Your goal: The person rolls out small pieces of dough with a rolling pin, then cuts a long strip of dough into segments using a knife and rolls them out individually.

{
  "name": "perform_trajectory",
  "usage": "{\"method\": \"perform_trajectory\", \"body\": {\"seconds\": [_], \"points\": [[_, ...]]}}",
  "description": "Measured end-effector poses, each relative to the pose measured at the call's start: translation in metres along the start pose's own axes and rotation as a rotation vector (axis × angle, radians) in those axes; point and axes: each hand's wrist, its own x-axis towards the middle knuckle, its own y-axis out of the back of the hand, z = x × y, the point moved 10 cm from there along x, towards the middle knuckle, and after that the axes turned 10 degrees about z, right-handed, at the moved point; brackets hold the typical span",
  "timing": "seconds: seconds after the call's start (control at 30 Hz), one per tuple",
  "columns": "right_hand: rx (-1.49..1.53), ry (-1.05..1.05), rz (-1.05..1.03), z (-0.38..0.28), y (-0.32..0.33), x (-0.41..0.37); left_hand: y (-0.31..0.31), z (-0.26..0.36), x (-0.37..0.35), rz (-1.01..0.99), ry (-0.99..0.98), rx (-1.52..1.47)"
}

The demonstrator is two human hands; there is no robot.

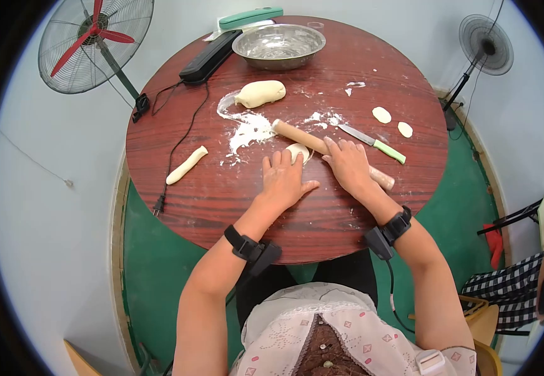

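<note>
My right hand [349,167] lies over a wooden rolling pin [300,135], which slants across the middle of the table, and it holds the pin down with its fingers over it. My left hand [282,182] is open, thumb spread to the side. Its fingertips touch a small flattened round of dough [297,151], partly hidden by the fingers and next to the pin. Beyond the pin is a knife with a green handle [390,151], blade pointing up and left. White flour [250,130] is scattered left of the pin.
A thick dough lump [260,93] and a dough strip [186,165] lie left. Two flat dough rounds [381,114] lie right. At the back are a metal bowl [278,47] and a black power strip [212,56], its cord trailing left. Fans [94,31] stand either side; someone sits right.
</note>
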Motion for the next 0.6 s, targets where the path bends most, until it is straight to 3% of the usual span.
{"method": "perform_trajectory", "body": {"seconds": [0.1,0.23,0.33,0.47,0.6], "points": [[0.044,-0.125,-0.051,0.015,0.016,-0.008,0.006,0.013,-0.006,0.045,-0.153,-0.043],[0.136,-0.063,-0.118,0.007,0.037,-0.027,0.014,0.025,-0.033,0.033,-0.345,-0.127],[0.201,0.006,-0.234,-0.015,0.038,-0.043,0.022,0.024,-0.053,0.106,-0.302,-0.052],[0.08,0.117,-0.089,-0.034,0.037,-0.042,0.015,0.028,-0.069,0.107,-0.208,-0.107],[-0.021,0.012,-0.171,0.002,0.01,-0.017,0.013,0.032,-0.065,0.146,-0.178,-0.118]]}}
